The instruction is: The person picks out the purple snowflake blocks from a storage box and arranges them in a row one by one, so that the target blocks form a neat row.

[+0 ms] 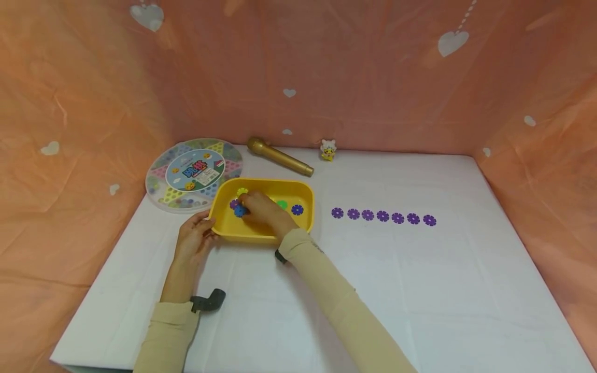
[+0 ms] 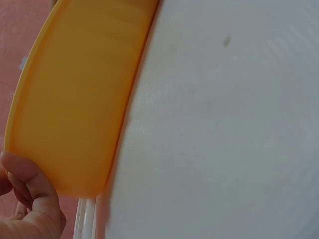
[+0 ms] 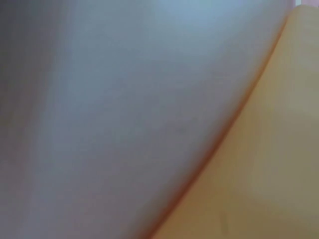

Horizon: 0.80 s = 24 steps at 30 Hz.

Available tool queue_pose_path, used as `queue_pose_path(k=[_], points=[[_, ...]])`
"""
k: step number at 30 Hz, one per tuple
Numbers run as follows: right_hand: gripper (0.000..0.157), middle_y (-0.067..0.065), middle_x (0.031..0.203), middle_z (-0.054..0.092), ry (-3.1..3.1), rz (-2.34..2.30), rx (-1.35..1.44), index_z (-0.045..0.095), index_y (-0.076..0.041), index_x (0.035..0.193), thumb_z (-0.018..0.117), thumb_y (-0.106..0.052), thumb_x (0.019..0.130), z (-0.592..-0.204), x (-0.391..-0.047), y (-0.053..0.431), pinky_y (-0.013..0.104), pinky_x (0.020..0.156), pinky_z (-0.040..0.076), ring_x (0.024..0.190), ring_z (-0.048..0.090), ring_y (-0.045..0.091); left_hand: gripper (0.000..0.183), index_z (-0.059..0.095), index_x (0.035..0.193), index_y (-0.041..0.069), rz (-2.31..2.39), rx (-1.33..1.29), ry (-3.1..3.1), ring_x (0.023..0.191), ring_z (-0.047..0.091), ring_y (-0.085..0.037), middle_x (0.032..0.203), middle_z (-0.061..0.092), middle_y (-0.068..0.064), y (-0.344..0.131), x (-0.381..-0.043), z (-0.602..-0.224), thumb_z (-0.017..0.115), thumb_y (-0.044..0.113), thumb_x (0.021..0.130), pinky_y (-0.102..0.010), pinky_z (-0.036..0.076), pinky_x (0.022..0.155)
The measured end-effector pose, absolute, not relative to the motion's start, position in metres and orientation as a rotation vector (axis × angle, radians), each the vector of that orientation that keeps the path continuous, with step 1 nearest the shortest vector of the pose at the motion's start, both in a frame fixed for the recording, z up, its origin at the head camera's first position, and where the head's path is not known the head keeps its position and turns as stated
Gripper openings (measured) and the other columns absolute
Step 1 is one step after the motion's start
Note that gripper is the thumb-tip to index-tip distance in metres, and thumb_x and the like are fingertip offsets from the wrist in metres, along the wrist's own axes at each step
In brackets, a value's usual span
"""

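Observation:
A yellow plastic basin (image 1: 261, 239) stands left of the table's middle. My left hand (image 1: 193, 235) grips its near left corner, with fingers at the rim; the left wrist view shows this hand (image 2: 35, 194) against the basin wall (image 2: 75, 99). My right hand (image 1: 263, 210) reaches into the basin, fingertips right at a blue snowflake disc (image 1: 240, 211); I cannot tell whether they pinch it. Around it lie a purple disc (image 1: 234, 204), a yellow-green disc (image 1: 242, 191), a green disc (image 1: 282, 204) and a dark blue disc (image 1: 297, 210). The right wrist view shows only the basin's outside (image 3: 269, 149) and the tabletop.
Several purple snowflake discs (image 1: 382, 216) form a row right of the basin. Behind it lie a round clear-lidded board game case (image 1: 196, 171) and a gold microphone (image 1: 282, 158). A small figurine (image 1: 328, 149) stands at the back, before a pink heart-printed cloth (image 1: 373, 93).

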State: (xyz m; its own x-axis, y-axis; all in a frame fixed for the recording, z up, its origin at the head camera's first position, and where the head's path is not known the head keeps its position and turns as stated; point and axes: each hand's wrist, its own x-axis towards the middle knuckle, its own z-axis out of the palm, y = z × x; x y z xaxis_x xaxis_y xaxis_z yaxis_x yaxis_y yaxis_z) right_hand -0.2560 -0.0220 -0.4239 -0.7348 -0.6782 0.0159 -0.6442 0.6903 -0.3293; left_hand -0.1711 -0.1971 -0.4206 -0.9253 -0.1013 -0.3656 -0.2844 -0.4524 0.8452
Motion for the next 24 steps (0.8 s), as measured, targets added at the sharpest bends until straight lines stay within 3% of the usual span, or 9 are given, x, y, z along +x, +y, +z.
queue_pose_path(k=[11,18,24], points=[[0.046,0.005,0.101,0.060,2.781,-0.503,-1.081,0.054,-0.003,0.123,0.069,-0.026,0.085,-0.4289,-0.2580,-0.0199,0.020,0.089,0.045,0.088,0.053,0.014,0.018,0.053,0.107,0.006,2.533,-0.560,1.566,0.051,0.052,-0.013,0.074,0.058,-0.003,-0.1974,-0.1709,-0.4207,0.051,-0.003,0.092,-0.021,0.048,0.049],[0.040,0.003,0.095,0.061,2.780,-0.507,-1.099,0.055,-0.003,0.121,0.066,-0.023,0.088,-0.4288,-0.2574,-0.0206,0.020,0.083,0.047,0.082,0.054,0.013,0.022,0.051,0.113,0.004,2.527,-0.576,1.545,0.053,0.051,-0.014,0.077,0.058,-0.004,-0.1978,-0.1723,-0.4214,0.052,-0.003,0.092,-0.021,0.048,0.050],[0.050,0.002,0.104,0.060,2.767,-0.585,-0.994,0.048,-0.005,0.130,0.066,-0.021,0.086,-0.4278,-0.2570,-0.0180,0.021,0.090,0.046,0.085,0.054,0.011,0.025,0.050,0.116,0.004,2.508,-0.585,1.561,0.056,0.051,-0.014,0.082,0.058,-0.004,-0.1982,-0.1727,-0.4221,0.053,-0.001,0.092,-0.021,0.049,0.052]])
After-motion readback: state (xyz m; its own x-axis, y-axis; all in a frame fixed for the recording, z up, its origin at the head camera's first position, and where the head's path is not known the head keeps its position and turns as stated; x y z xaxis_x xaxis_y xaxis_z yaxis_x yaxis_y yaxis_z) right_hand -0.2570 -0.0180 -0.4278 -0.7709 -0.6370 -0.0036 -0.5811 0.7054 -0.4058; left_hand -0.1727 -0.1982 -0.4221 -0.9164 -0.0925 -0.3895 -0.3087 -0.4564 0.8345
